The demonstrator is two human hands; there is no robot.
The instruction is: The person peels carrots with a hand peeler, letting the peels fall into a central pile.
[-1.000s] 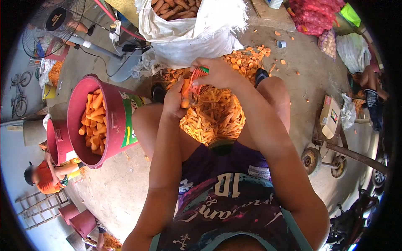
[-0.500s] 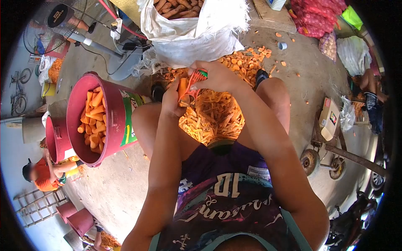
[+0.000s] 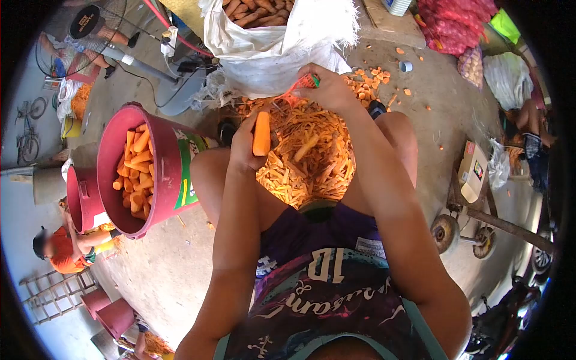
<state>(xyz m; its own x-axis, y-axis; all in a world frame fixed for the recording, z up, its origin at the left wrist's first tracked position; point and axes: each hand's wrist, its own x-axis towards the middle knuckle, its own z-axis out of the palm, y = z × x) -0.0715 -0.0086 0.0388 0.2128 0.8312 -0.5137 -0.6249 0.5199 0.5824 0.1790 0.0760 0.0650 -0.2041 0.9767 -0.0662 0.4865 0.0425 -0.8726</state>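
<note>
A peeled orange carrot (image 3: 261, 134) stands upright in my left hand (image 3: 245, 139), whose fingers are wrapped round it. My right hand (image 3: 327, 89) grips a red peeler (image 3: 294, 93) with a bit of green on it, held up and to the right of the carrot, apart from it. Below both hands, between my knees, a container is heaped with orange peelings (image 3: 309, 159). At the left, a large red tub (image 3: 168, 174) holds several peeled carrots (image 3: 139, 171). Ahead of my hands is a white sack (image 3: 270, 66) with unpeeled carrots (image 3: 258, 12) in its open top.
Orange pieces (image 3: 372, 84) lie on the floor past my right hand. A fan stand (image 3: 144, 67) is at the upper left. Red net sacks (image 3: 453, 24) are at the upper right, a hand cart (image 3: 462, 225) at the right. A person in orange (image 3: 63, 249) sits far left.
My right hand and the peeler have moved up and right, away from the carrot. More of the carrot shows in my left hand. Peelings between the hands are more exposed.
</note>
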